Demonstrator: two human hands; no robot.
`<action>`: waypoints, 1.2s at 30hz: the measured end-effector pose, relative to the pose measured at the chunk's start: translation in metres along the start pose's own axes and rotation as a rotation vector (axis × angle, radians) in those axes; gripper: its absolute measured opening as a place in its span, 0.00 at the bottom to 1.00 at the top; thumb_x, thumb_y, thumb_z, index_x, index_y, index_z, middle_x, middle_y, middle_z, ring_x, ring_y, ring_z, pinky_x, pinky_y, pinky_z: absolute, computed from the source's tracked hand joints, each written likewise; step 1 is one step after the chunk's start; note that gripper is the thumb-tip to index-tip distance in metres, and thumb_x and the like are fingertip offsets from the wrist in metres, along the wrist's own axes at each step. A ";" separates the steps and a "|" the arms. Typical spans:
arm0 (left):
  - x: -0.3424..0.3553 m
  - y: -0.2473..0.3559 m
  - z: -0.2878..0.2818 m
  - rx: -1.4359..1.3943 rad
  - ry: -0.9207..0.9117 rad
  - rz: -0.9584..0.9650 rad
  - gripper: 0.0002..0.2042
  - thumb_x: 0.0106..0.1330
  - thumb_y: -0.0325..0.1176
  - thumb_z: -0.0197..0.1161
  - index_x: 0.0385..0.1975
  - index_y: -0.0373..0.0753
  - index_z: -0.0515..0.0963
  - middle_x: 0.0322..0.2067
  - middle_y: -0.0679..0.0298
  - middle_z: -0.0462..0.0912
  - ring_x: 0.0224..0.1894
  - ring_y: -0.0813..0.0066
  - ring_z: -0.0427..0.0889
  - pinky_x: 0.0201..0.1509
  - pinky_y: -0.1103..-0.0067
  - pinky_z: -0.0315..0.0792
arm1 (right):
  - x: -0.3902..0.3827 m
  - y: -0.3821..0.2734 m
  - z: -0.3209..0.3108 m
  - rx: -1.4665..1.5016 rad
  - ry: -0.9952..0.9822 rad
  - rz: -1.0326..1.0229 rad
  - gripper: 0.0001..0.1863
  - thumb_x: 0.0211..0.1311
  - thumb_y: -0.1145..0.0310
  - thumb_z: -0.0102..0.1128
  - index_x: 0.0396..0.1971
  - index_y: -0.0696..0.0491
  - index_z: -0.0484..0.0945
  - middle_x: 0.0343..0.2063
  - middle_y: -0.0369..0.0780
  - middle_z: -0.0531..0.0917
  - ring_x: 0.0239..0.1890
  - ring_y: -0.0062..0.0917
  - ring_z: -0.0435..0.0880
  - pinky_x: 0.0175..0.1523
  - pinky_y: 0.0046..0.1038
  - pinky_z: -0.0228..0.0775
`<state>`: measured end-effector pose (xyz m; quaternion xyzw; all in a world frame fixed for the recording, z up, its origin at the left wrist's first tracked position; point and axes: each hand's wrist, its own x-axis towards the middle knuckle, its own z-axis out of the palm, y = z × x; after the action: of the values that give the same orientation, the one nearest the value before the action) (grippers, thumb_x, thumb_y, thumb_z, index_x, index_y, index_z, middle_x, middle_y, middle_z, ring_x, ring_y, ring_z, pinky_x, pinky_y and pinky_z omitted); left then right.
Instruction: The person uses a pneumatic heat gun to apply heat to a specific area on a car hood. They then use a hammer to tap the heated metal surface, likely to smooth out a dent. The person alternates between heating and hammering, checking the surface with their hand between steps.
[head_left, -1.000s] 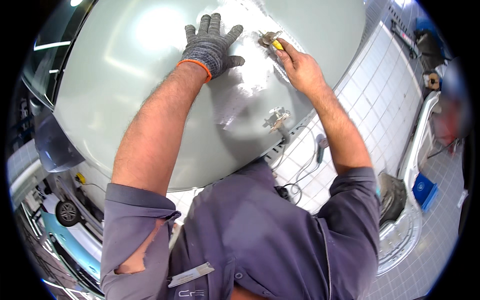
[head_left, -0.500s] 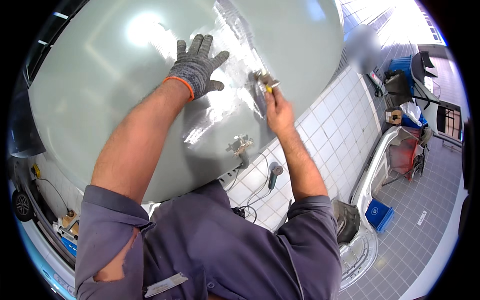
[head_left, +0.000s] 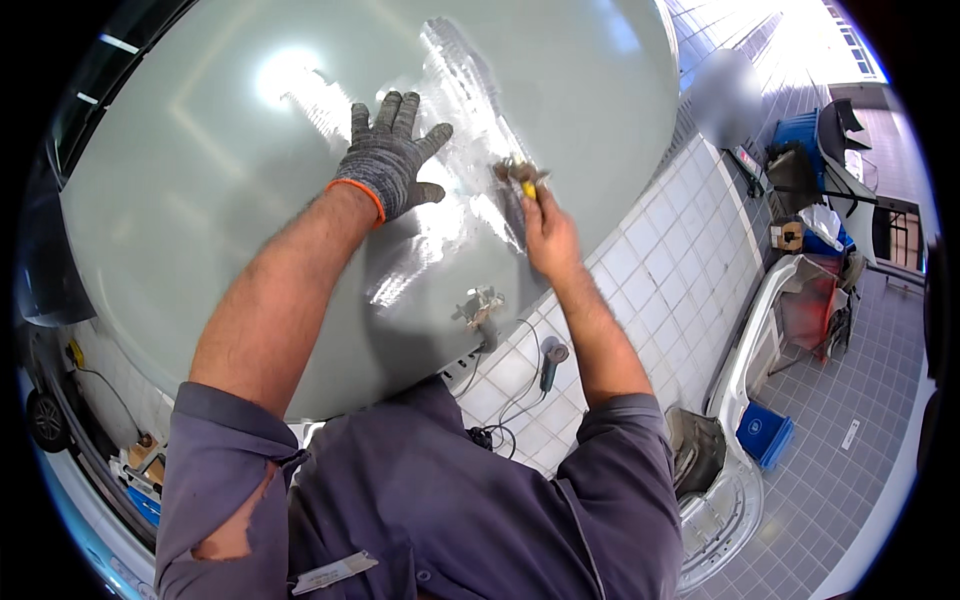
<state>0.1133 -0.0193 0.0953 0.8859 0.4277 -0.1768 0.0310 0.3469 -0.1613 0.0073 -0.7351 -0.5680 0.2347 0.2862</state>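
In front of me spreads a large pale grey-green car panel point(head_left: 250, 210) with shiny bare-metal patches point(head_left: 462, 85). My left hand point(head_left: 385, 160), in a grey knit glove with an orange cuff, lies flat on it with fingers spread. Bare and closed, my right hand point(head_left: 548, 232) grips the short yellow handle of what looks like a hammer point(head_left: 522, 172). Its brownish metal head is over the right-hand bare patch; whether it touches is unclear. Closer to me, at the panel's near edge, sits a metal clamp-like piece point(head_left: 480, 305) with a cable.
Below the panel's right edge, an angle grinder point(head_left: 553, 365) and its cord lie on the white-tiled floor point(head_left: 640, 250). Farther right stand a pale car body part point(head_left: 735, 430), a blue bin point(head_left: 765, 435) and assorted parts. A blue vehicle point(head_left: 90, 540) borders the lower left.
My right hand and the hammer have shifted slightly left and toward me. The left hand stays spread on the panel while the whole view has moved a little.
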 end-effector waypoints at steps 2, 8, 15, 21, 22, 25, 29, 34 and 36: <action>-0.001 0.000 0.003 -0.004 -0.003 -0.001 0.42 0.64 0.65 0.61 0.77 0.61 0.56 0.77 0.50 0.47 0.80 0.49 0.41 0.76 0.47 0.41 | 0.006 -0.006 -0.004 0.013 0.043 -0.017 0.25 0.76 0.55 0.51 0.63 0.56 0.73 0.35 0.55 0.85 0.40 0.51 0.86 0.46 0.43 0.77; 0.002 0.000 0.004 0.000 -0.027 -0.016 0.43 0.64 0.65 0.61 0.77 0.61 0.54 0.78 0.49 0.44 0.81 0.50 0.39 0.77 0.42 0.37 | 0.013 -0.023 -0.010 -0.026 -0.025 0.033 0.25 0.76 0.53 0.52 0.62 0.54 0.74 0.30 0.53 0.85 0.37 0.51 0.86 0.42 0.43 0.77; 0.000 0.004 -0.003 -0.022 -0.079 -0.012 0.42 0.64 0.65 0.61 0.77 0.62 0.53 0.79 0.50 0.44 0.81 0.51 0.40 0.78 0.43 0.38 | 0.005 -0.012 -0.004 -0.086 0.061 -0.072 0.23 0.75 0.54 0.53 0.61 0.53 0.74 0.30 0.52 0.85 0.35 0.51 0.85 0.40 0.45 0.77; 0.001 0.004 -0.008 -0.009 -0.086 -0.026 0.42 0.65 0.63 0.62 0.77 0.62 0.53 0.78 0.49 0.44 0.81 0.50 0.40 0.78 0.44 0.38 | 0.004 -0.013 -0.005 -0.083 0.025 -0.015 0.24 0.75 0.56 0.54 0.62 0.55 0.73 0.31 0.52 0.85 0.35 0.50 0.86 0.40 0.42 0.78; 0.000 0.003 -0.010 -0.006 -0.087 -0.033 0.42 0.65 0.63 0.62 0.77 0.62 0.54 0.78 0.49 0.44 0.81 0.50 0.40 0.78 0.44 0.38 | 0.007 -0.018 -0.008 -0.039 0.021 0.040 0.24 0.75 0.55 0.53 0.63 0.55 0.73 0.32 0.52 0.86 0.36 0.50 0.87 0.40 0.41 0.78; 0.002 0.005 -0.001 -0.006 -0.026 -0.014 0.42 0.64 0.63 0.62 0.77 0.61 0.54 0.78 0.49 0.44 0.81 0.50 0.40 0.78 0.44 0.39 | 0.005 -0.011 -0.006 -0.070 -0.023 0.060 0.25 0.76 0.54 0.52 0.63 0.56 0.73 0.32 0.53 0.86 0.37 0.48 0.88 0.43 0.40 0.78; 0.002 -0.001 0.022 0.014 0.272 0.039 0.39 0.58 0.60 0.69 0.71 0.57 0.66 0.63 0.54 0.63 0.67 0.54 0.59 0.65 0.55 0.58 | 0.014 -0.015 -0.004 0.026 0.073 0.082 0.26 0.77 0.51 0.50 0.64 0.54 0.73 0.31 0.51 0.86 0.37 0.47 0.88 0.44 0.41 0.78; 0.006 0.000 0.023 0.029 0.258 0.045 0.39 0.57 0.58 0.72 0.69 0.57 0.67 0.64 0.54 0.62 0.68 0.52 0.59 0.63 0.52 0.60 | 0.031 -0.035 -0.016 -0.092 -0.066 -0.011 0.25 0.75 0.52 0.48 0.64 0.51 0.72 0.32 0.54 0.85 0.39 0.50 0.85 0.46 0.46 0.77; 0.004 0.001 0.022 0.078 0.252 0.033 0.39 0.57 0.58 0.71 0.70 0.58 0.66 0.65 0.54 0.62 0.68 0.52 0.59 0.62 0.51 0.61 | 0.031 -0.038 -0.008 -0.130 -0.135 0.021 0.25 0.76 0.53 0.47 0.65 0.51 0.71 0.34 0.55 0.86 0.40 0.50 0.85 0.48 0.45 0.77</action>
<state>0.1106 -0.0214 0.0731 0.9086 0.4064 -0.0799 -0.0545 0.3333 -0.1254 0.0380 -0.7405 -0.5923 0.2492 0.1966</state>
